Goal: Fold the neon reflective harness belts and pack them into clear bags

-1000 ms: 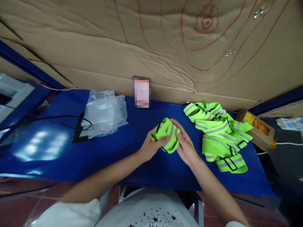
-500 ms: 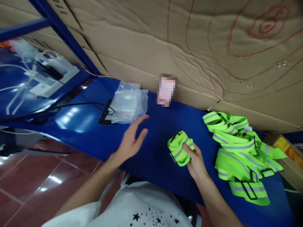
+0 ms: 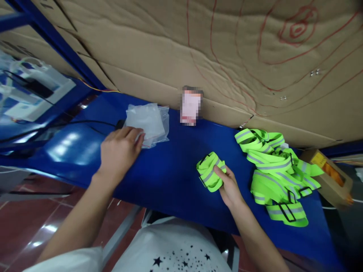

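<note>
Curled fingers and thumb of my left hand (image 3: 120, 151) close on the lower left edge of a stack of clear zip-lock plastic bags (image 3: 147, 121), partly covering it. My right hand (image 3: 231, 187) holds a folded bundle of neon-green reflective strap (image 3: 210, 173) above the blue table, thumb on top. To the right of that hand lies a loose heap of the same green reflective straps (image 3: 275, 177) with grey stripes and black buckles.
The blue table (image 3: 170, 181) runs along a cardboard wall (image 3: 141, 53) marked with red lines. A phone-like blurred object (image 3: 191, 105) leans there. A cardboard box (image 3: 329, 177) sits at right; a white power strip (image 3: 42, 98) and cables lie at left.
My left hand has moved left from beside the plastic bags onto their near left edge, its fingers curling. My right hand still holds the strap bundle. The view has shifted slightly.
</note>
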`<state>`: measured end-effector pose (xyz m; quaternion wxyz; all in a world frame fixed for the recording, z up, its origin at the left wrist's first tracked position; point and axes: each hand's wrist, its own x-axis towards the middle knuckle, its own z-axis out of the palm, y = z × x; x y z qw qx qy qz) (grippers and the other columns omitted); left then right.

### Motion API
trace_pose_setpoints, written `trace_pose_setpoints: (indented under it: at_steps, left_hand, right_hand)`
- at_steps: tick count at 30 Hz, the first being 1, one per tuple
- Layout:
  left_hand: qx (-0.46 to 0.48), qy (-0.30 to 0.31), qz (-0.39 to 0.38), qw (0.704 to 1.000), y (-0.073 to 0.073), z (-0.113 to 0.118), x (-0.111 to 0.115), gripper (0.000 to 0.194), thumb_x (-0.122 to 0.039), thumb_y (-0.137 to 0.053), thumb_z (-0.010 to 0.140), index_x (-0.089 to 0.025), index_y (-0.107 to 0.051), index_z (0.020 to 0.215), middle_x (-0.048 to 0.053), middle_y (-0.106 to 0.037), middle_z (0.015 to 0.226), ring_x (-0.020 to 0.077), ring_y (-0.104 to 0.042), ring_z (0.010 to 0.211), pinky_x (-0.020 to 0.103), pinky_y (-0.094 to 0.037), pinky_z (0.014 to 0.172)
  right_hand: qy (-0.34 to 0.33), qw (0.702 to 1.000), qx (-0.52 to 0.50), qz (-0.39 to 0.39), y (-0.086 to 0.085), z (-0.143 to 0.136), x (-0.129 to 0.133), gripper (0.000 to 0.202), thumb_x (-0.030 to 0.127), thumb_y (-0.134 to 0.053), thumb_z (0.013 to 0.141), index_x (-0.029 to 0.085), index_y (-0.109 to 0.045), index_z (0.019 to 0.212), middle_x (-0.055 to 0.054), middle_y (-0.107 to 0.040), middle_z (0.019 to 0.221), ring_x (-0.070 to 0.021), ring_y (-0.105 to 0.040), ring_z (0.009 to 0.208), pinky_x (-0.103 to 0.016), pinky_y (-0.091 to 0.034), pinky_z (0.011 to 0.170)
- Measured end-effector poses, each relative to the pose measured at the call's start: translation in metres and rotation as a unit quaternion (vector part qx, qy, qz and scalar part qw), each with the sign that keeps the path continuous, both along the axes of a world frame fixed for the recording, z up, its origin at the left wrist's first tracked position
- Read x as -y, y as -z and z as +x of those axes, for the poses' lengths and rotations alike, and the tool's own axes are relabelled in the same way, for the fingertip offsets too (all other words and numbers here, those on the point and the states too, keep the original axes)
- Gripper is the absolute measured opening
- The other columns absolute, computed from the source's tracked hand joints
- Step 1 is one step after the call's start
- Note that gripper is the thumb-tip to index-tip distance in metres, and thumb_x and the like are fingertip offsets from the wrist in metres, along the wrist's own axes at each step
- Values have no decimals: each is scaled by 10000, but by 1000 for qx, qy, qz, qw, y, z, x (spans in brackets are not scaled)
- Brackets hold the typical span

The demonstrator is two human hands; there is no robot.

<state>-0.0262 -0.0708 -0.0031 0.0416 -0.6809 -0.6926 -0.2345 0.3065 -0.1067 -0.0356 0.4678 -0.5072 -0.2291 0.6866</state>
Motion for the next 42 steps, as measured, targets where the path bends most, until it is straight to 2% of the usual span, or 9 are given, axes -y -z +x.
trace_pose_setpoints:
  at_steps: [3, 7, 10, 14, 17, 20, 26, 35, 42]
  left_hand:
    - [-22, 28, -56, 998, 0, 55, 21, 336, -391, -465, 1027, -204, -727, 1123, 131, -736, 1004, 322, -697, 917, 429, -492, 784]
    - [26, 189, -169, 967, 5, 121, 45, 525, -474, -477, 1025, -175, -548, 1451, 167, -740, 1058, 331, -718, 885, 432, -518, 768]
    - [72, 381, -232, 892, 6, 136, 43, 743, -461, -630, 960, -242, -324, 1601, 171, -635, 1390, 352, -650, 1217, 463, -500, 995]
    - [41, 518, -232, 822, 9, 128, 16, 1221, -264, -894, 722, -370, -99, 1642, 119, -180, 1723, 338, -183, 1591, 544, -114, 1279]
    - [-15, 527, -252, 811, 15, 125, -7, 1351, -331, -942, 642, -373, -34, 1643, 144, -72, 1732, 347, -71, 1606, 604, 33, 1263]
    - [-56, 525, -261, 808, 19, 129, -22, 1262, -505, -869, 714, -328, -42, 1650, 179, -198, 1708, 362, -149, 1595, 648, 55, 1242]
    - [-51, 437, -155, 885, 23, 136, -30, 1129, -610, -759, 803, -222, -123, 1651, 198, -412, 1592, 365, -354, 1503, 618, -51, 1267]
    - [-31, 407, -83, 909, 32, 141, -22, 1038, -560, -754, 829, -196, -214, 1638, 199, -490, 1510, 383, -427, 1434, 646, -81, 1264]
    - [-35, 444, -102, 889, 35, 145, -13, 1216, -769, -705, 747, -138, -171, 1638, 227, -489, 1487, 389, -439, 1410, 656, -41, 1247]
  right_hand:
    - [2, 1000, -6, 7, -3, 4, -3, 446, 402, -907, 703, 199, -762, 1074, -83, -798, 1087, -296, -766, 1010, -405, -612, 918]
    - [41, 998, 26, 41, -7, 15, -9, 434, 386, -899, 712, 206, -763, 1083, -66, -795, 1115, -276, -756, 1040, -391, -594, 958]
    - [88, 991, 68, 73, -10, 30, -17, 450, 382, -896, 712, 200, -756, 1099, -53, -799, 1087, -265, -756, 1022, -403, -586, 968]
    - [120, 981, 109, 105, -13, 51, -24, 461, 364, -898, 716, 192, -756, 1119, -46, -799, 1074, -257, -740, 1068, -409, -560, 1023]
    - [129, 979, 115, 110, -10, 58, -26, 470, 375, -890, 732, 202, -752, 1147, -40, -793, 1104, -251, -734, 1092, -406, -555, 1042]
    - [132, 981, 104, 97, -2, 59, -26, 487, 400, -882, 740, 190, -748, 1158, -55, -791, 1108, -266, -736, 1090, -416, -575, 1014]
    - [139, 983, 100, 69, 7, 63, -21, 531, 419, -878, 741, 181, -734, 1193, -70, -784, 1133, -274, -741, 1062, -420, -586, 986]
    - [-130, 953, 242, 125, -2, 67, -13, 393, 445, -800, 829, 232, -736, 1153, -12, -772, 1074, -223, -714, 983, -312, -563, 877]
    - [-200, 899, 357, 156, -6, 66, -14, 356, 505, -734, 870, 211, -726, 1071, -4, -739, 973, -191, -665, 888, -276, -525, 799]
